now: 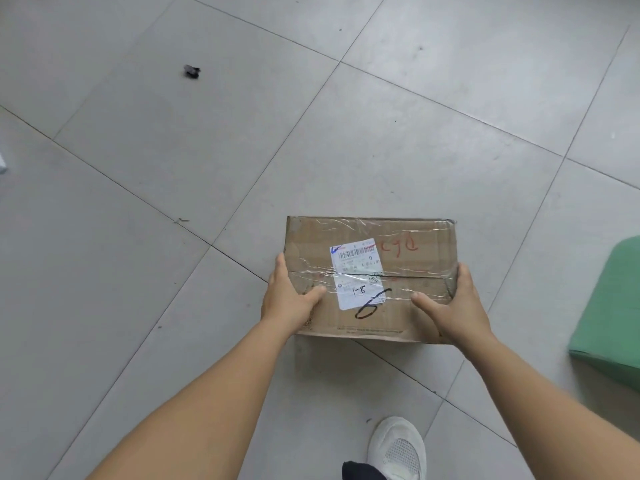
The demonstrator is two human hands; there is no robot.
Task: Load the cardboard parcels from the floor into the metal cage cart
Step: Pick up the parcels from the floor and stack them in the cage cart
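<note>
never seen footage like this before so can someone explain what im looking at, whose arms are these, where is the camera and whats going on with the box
There is one picture, taken by a wide-angle camera worn on a person's head and looking down, so the two bare arms are that person's own. The left hand and right hand grip the two ends of a cardboard parcel, thumbs on top. The parcel is sealed with clear tape and carries a white shipping label with handwriting. Below is a grey tiled floor, with the person's white shoe at the bottom. A green object sits at the right edge, and a small dark scrap lies far left. The cage cart is not in view.
</note>
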